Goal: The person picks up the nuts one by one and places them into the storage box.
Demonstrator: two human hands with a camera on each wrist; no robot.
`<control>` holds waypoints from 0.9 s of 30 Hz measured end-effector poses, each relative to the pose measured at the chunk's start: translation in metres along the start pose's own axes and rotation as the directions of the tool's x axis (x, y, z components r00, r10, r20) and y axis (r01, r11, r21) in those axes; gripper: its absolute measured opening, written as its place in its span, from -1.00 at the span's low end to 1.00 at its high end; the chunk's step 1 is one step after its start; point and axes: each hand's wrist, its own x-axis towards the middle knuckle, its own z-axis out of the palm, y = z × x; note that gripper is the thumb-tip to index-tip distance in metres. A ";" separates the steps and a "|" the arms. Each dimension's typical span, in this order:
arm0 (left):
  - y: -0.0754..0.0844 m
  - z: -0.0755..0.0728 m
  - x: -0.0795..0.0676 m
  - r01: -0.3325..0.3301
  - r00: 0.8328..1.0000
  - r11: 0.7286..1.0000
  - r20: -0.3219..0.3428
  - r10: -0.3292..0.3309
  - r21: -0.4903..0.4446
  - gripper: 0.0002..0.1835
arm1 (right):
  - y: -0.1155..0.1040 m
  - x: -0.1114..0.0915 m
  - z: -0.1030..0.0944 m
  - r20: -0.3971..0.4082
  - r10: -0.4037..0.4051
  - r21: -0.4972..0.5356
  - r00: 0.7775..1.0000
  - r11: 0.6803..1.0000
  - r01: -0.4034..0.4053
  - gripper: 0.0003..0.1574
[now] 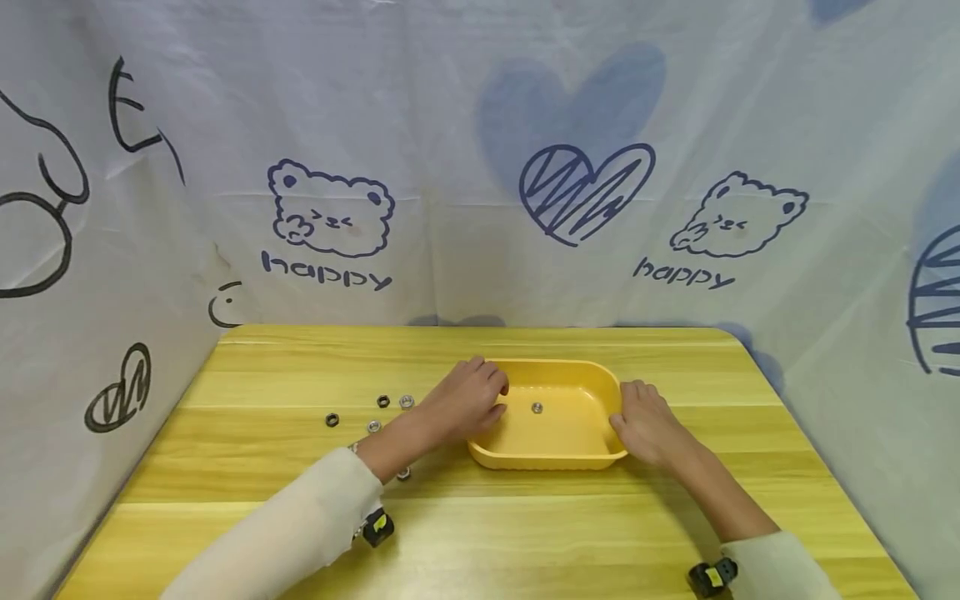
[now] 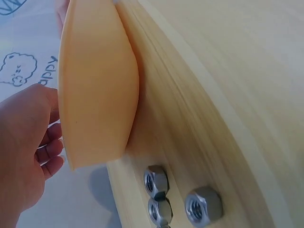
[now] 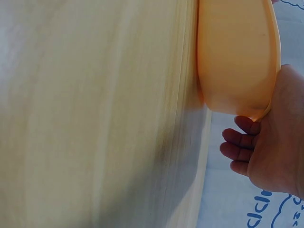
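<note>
A yellow tray [image 1: 547, 458] with rounded corners stands on the wooden table. One silver hex nut [image 1: 537, 408] lies on its floor. My left hand [image 1: 468, 398] is over the tray's left end, fingers loosely bent above the inside, with a gap showing between thumb and fingers. From the left wrist view, part of that hand [image 2: 28, 142] is hidden behind the tray's rim. At the opposite end my right hand [image 1: 652, 423] grips the rim. Its curled fingers [image 3: 237, 145] show below the tray's corner in the right wrist view.
Left of the tray lie loose nuts, among them a dark nut [image 1: 332, 419], another dark nut [image 1: 384, 401] and a silver nut [image 1: 374, 426]. A silver nut [image 1: 403, 473] sits close beside the left forearm. A printed cloth [image 1: 450, 167] hangs behind the table.
</note>
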 end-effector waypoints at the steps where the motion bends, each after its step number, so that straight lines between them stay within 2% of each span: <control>1: -0.001 -0.001 -0.002 0.008 1.000 1.000 -0.007 -0.008 -0.012 -0.79 | 0.000 0.000 0.000 -0.004 -0.003 -0.005 1.000 1.000 0.003 -0.48; 6: -0.004 -0.004 -0.008 0.026 0.999 0.998 -0.031 -0.028 -0.060 -0.78 | 0.000 0.000 0.001 0.006 0.001 -0.005 1.000 1.000 -0.001 -0.40; 12: -0.007 -0.006 -0.014 0.034 0.999 0.998 -0.032 -0.036 -0.058 -0.77 | 0.002 0.000 0.003 0.037 0.014 0.008 0.999 1.000 -0.014 -0.31; 27: -0.018 -0.018 -0.038 0.049 0.995 0.996 -0.078 -0.054 -0.070 -0.74 | 0.001 -0.001 0.004 0.038 0.015 0.003 0.999 1.000 -0.015 -0.36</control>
